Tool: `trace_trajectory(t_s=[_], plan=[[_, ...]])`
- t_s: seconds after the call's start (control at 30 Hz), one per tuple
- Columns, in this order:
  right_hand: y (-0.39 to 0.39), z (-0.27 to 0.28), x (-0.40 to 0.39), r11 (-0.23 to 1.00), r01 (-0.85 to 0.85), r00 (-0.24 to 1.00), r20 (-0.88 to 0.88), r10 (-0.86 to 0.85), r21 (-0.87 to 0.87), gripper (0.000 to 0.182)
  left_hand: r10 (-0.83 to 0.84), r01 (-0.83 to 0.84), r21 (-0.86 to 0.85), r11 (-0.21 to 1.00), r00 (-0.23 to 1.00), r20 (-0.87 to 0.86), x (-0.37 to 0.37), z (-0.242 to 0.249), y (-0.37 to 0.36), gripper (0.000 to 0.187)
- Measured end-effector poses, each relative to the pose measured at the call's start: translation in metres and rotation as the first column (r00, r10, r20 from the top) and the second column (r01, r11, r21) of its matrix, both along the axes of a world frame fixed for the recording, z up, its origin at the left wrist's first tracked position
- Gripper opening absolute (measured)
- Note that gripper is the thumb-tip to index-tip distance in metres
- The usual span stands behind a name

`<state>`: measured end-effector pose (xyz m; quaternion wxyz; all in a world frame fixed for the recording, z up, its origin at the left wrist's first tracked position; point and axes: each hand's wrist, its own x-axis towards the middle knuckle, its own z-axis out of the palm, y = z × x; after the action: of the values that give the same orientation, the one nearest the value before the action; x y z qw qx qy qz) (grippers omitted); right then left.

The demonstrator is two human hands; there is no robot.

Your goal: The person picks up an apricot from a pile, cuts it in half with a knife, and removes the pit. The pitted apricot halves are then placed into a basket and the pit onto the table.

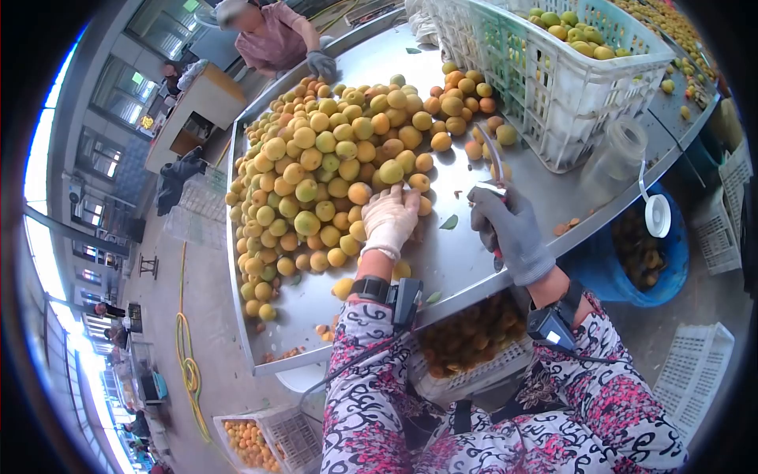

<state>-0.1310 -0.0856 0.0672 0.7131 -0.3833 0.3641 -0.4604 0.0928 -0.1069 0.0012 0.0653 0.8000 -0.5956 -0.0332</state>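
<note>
A large heap of yellow-green and orange fruit (316,166) lies on the metal table (553,197). My left hand (391,221), in a whitish glove, rests at the heap's near right edge with fingers bent against the fruit; whether one is gripped is hidden. To its right my right hand (509,233), in a grey glove, is closed around a tool with a red handle (497,254). A curved blade (491,150) extends up from near that hand. A green leaf (449,222) lies between the hands.
A white crate (545,87) of fruit stands at the table's back right, beside a clear plastic jar (616,158). A blue tub (671,261) is below the right edge. Under the near edge sits a crate of fruit pieces (474,336). Across the table is another person (272,35).
</note>
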Motion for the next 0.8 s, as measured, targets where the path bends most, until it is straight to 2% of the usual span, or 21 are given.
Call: trace_trajectory(t_s=[0.03,0.1,0.17,0.2,0.23,0.3,0.33,0.37,0.4,0.43,0.5,0.57,0.63,0.67,0.7,0.77,0.8], plan=[[0.001,-0.001,0.002,1.0,-0.02,1.0,0.001,0.02,-0.007,0.026,-0.016,0.017,-0.059,0.998,1.0,0.01,0.003,-0.003,0.007,0.047],[0.003,-0.002,0.006,0.999,-0.041,0.999,0.005,0.041,-0.006,0.026,-0.036,0.037,-0.047,0.998,0.999,0.018,0.006,0.001,0.02,0.044],[0.005,-0.003,0.007,0.998,-0.057,0.998,0.002,0.057,-0.004,0.026,-0.093,0.063,-0.112,0.992,0.953,-0.29,0.011,0.007,0.035,0.047],[0.005,-0.002,0.007,0.998,-0.065,0.998,0.0,0.065,-0.001,0.026,-0.098,0.016,-0.17,0.985,0.87,-0.483,0.016,0.009,0.042,0.042],[0.006,-0.002,0.008,0.997,-0.073,0.997,-0.002,0.073,0.005,0.026,-0.109,-0.048,-0.257,0.965,0.821,-0.561,0.04,-0.013,0.042,0.041],[0.006,-0.001,0.009,0.998,-0.07,0.997,-0.014,0.07,0.003,0.027,-0.089,-0.15,-0.332,0.931,0.79,-0.606,0.052,0.002,0.046,0.041],[0.007,-0.001,0.01,0.997,-0.071,0.997,-0.024,0.071,-0.007,0.027,-0.086,-0.15,-0.326,0.933,0.788,-0.609,0.057,0.008,0.046,0.041],[0.007,-0.001,0.011,0.997,-0.072,0.997,-0.027,0.071,-0.004,0.027,-0.008,-0.089,-0.266,0.96,0.939,-0.343,0.062,0.013,0.045,0.043],[0.006,0.0,0.01,0.997,-0.081,0.996,-0.031,0.081,-0.007,0.027,0.044,-0.051,-0.187,0.981,0.998,-0.037,0.062,0.017,0.042,0.045],[0.006,0.0,0.011,0.996,-0.09,0.995,-0.037,0.089,-0.009,0.027,0.044,-0.051,-0.184,0.982,0.998,-0.04,0.061,0.018,0.038,0.045],[0.006,-0.002,0.014,0.997,-0.074,0.996,-0.055,0.073,-0.024,0.027,0.044,-0.044,-0.003,0.999,0.986,0.163,0.058,0.02,0.027,0.051],[0.005,-0.004,0.014,0.998,-0.055,0.996,-0.072,0.052,-0.037,0.027,0.043,-0.046,0.019,0.999,0.987,0.153,0.054,0.023,0.015,0.05],[0.004,-0.003,0.012,0.996,-0.088,0.993,-0.086,0.085,-0.031,0.028,0.216,-0.221,0.105,0.97,0.974,0.064,0.046,0.032,0.007,0.047],[0.004,-0.004,0.012,0.996,-0.087,0.993,-0.088,0.084,-0.031,0.028,0.248,-0.251,0.131,0.959,0.968,0.04,0.045,0.034,0.002,0.045],[0.004,-0.004,0.012,0.995,-0.093,0.992,-0.086,0.09,-0.027,0.028,0.248,-0.251,0.131,0.959,0.968,0.039,0.043,0.032,-0.001,0.045],[0.003,-0.003,0.012,0.995,-0.096,0.992,-0.084,0.094,-0.027,0.028,0.321,-0.337,0.101,0.936,0.935,0.148,0.037,0.024,-0.008,0.046],[0.004,-0.002,0.012,0.995,-0.1,0.991,-0.091,0.097,-0.028,0.028,0.296,-0.304,0.049,0.952,0.947,0.126,0.038,0.022,-0.006,0.044]])
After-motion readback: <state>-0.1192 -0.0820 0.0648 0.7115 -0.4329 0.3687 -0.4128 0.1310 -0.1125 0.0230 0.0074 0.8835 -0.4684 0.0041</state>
